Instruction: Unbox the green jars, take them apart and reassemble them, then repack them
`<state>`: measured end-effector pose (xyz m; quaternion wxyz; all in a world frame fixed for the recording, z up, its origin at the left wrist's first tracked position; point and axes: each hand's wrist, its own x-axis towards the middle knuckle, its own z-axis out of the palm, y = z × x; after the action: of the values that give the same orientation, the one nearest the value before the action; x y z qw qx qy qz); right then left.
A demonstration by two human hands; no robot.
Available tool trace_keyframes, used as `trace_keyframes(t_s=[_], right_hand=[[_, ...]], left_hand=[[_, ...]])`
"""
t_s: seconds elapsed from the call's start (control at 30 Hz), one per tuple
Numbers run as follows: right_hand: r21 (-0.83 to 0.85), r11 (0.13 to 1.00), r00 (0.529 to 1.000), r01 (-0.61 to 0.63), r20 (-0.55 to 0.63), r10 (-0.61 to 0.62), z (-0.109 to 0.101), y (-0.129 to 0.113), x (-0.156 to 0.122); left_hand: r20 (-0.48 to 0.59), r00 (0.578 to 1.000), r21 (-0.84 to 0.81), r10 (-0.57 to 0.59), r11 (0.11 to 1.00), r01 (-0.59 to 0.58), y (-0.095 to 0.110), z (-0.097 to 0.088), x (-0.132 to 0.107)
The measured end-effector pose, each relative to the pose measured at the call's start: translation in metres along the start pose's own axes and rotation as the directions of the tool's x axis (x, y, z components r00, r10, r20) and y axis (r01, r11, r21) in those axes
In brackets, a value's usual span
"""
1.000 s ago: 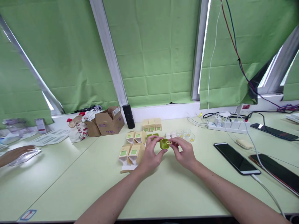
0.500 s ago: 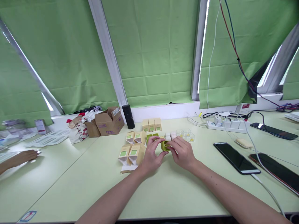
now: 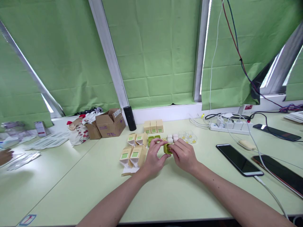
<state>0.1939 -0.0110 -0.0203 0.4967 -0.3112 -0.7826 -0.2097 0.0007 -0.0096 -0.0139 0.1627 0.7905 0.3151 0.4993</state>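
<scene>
In the head view, my left hand point(image 3: 153, 157) grips a small olive-green square case point(image 3: 166, 148) between thumb and fingers, its opening turned to the right. My right hand point(image 3: 185, 155) is closed, the fingertips pinched at and partly inside that opening; what they hold, if anything, is hidden. Just behind my hands lie more green cases point(image 3: 151, 139), small white round pieces point(image 3: 175, 137) and clear round plastic containers point(image 3: 189, 137) with yellow inside. To the left of my left hand stand several open kraft cartons point(image 3: 138, 154) with green labels and white flaps.
Three closed kraft cartons point(image 3: 153, 126) stand at the back beside a black cylinder point(image 3: 130, 118). Cardboard boxes point(image 3: 110, 124) are farther left. Phones point(image 3: 239, 159), cables and a white power strip point(image 3: 230, 127) occupy the right. Another person's hand point(image 3: 6, 156) is at the left edge near plastic packets point(image 3: 25, 160).
My right fingertips have shifted slightly at the case's opening, while the case stays in my left hand. The other person's hand has drawn back left, uncovering the packets.
</scene>
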Motion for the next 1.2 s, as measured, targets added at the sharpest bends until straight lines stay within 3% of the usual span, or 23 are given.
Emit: trace_keyframes(t_s=[0.83, 1.07, 1.2], right_hand=[[0.082, 0.997, 0.999, -0.006, 0.033, 0.004, 0.003, 0.001, -0.001], [0.16, 0.987, 0.999, -0.003, 0.049, -0.005, -0.003, 0.005, -0.001], [0.211, 0.977, 0.999, -0.004, 0.034, -0.004, -0.007, 0.006, -0.002]], left_hand=[[0.019, 1.0, -0.02, 0.01, 1.0, -0.01, -0.002, -0.001, -0.001], [0.021, 0.999, -0.025, 0.039, 0.999, -0.039, -0.001, -0.002, 0.001], [-0.01, 1.0, 0.0, 0.001, 1.0, -0.001, 0.0, -0.004, 0.002]])
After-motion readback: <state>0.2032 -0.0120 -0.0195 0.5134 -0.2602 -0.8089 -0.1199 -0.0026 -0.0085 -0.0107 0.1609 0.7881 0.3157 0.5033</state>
